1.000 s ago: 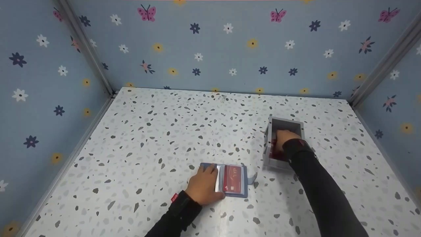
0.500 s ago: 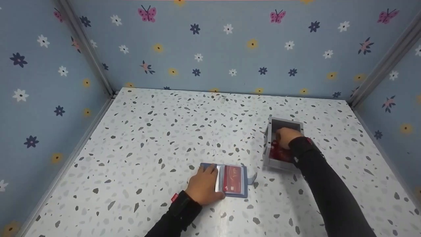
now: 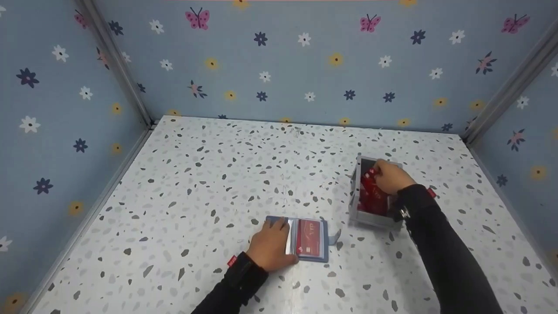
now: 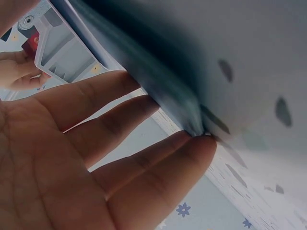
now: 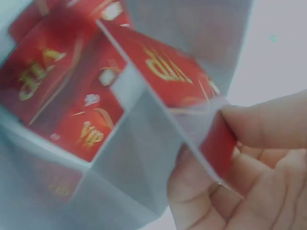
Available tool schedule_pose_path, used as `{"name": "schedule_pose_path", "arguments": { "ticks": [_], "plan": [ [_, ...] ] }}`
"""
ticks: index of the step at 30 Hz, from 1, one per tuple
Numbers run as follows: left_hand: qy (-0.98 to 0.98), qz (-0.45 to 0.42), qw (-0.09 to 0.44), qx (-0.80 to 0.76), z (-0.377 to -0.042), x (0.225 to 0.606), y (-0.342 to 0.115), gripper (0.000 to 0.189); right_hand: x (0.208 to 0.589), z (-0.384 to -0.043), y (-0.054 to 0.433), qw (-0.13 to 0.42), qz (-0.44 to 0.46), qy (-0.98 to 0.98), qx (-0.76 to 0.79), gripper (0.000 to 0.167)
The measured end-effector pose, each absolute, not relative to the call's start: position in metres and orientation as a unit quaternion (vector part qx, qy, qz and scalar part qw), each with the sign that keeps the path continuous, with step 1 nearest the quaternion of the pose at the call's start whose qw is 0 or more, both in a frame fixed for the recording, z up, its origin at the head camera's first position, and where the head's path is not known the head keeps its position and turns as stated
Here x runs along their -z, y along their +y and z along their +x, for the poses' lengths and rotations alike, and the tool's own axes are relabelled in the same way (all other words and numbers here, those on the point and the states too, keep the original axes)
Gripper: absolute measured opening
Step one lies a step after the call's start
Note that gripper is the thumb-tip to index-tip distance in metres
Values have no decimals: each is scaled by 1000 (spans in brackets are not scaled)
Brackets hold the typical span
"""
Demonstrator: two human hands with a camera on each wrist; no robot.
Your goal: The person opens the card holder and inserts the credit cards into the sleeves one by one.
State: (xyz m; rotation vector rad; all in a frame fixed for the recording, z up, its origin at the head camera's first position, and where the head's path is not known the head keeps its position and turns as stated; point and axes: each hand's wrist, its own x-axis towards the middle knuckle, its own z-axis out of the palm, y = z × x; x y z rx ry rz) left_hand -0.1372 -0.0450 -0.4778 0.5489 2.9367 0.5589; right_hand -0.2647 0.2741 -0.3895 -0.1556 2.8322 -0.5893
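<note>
My left hand [image 3: 269, 246] rests on the left side of an open blue card holder [image 3: 325, 253], its fingers fairly straight along the cover. The left wrist view shows the fingertips [image 4: 199, 143] at the holder's edge. On the right side of the holder, a red card [image 3: 310, 237] sits in a clear sleeve. My right hand [image 3: 394, 179] is over a grey box [image 3: 375, 219] and pinches a red VIP card [image 5: 165, 72] between thumb and fingers, tilted up. Several more red VIP cards [image 5: 72, 81] lie loosely overlapping inside the box.
A speckled white table [image 3: 209, 174] lies under everything. Blue panels with flowers and butterflies [image 3: 283, 56] stand at the back and both sides, with metal posts [image 3: 117, 65] at the corners. The holder's strap [image 3: 335, 237] sticks out toward the box.
My right hand has risen from deep in the box toward its far right rim, and a pinched red card now shows at its fingertips. The left hand and card holder stay put.
</note>
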Motion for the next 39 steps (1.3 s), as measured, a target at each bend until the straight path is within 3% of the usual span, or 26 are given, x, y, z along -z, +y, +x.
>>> {"name": "schedule_pose_path", "arguments": {
  "ticks": [9,16,32,39],
  "plan": [
    [966,184,45,-179,-137,478,-45,85,371,-251,266,44,-22,945,323,27],
    [964,183,53,-183,-138,478,-45,85,394,-226,227,2,-89,915,393,18],
    [966,184,35,-178,-139,478,-45,85,461,-181,170,79,-167,824,535,14],
    [966,182,45,-180,-139,478,-45,84,477,-179,178,64,-156,841,514,13]
  ]
}}
